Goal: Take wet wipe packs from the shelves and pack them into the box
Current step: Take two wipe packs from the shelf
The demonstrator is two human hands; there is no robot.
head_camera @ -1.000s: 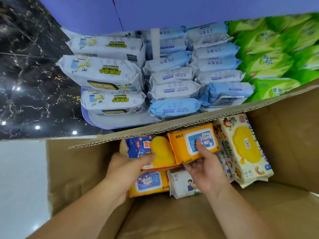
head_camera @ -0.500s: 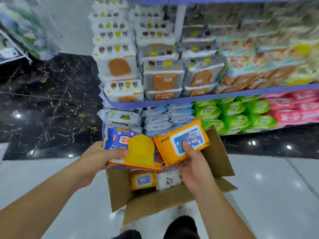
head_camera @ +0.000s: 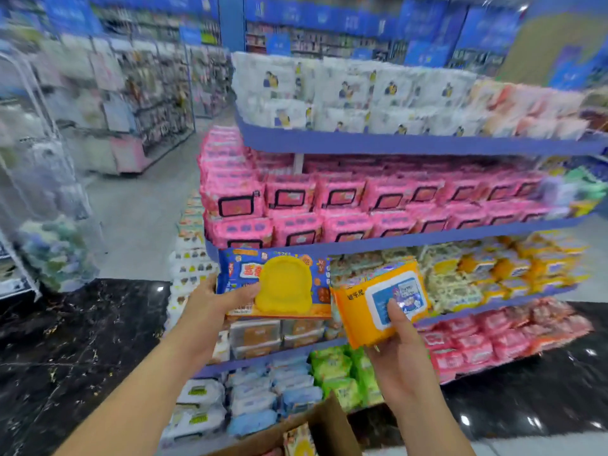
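Note:
My left hand [head_camera: 210,307] grips a blue wet wipe pack with a big yellow lid [head_camera: 279,284], held up in front of the shelves. My right hand [head_camera: 401,350] grips an orange wet wipe pack with a blue and white lid [head_camera: 368,311], thumb on the lid. Both packs are at chest height, side by side and close together. The cardboard box [head_camera: 329,426] shows only as a flap and corner at the bottom edge, with a yellow-lidded pack [head_camera: 301,441] inside.
A blue shelf unit [head_camera: 394,143] stands ahead, stacked with white, pink, yellow, red, green and pale blue packs. Black marble flooring [head_camera: 65,357] lies at left and right. An aisle with other racks [head_camera: 131,103] runs off to the left.
Both hands lifted the two packs out of the box and up in front of the shelves. The view swung up from the box to the shelves.

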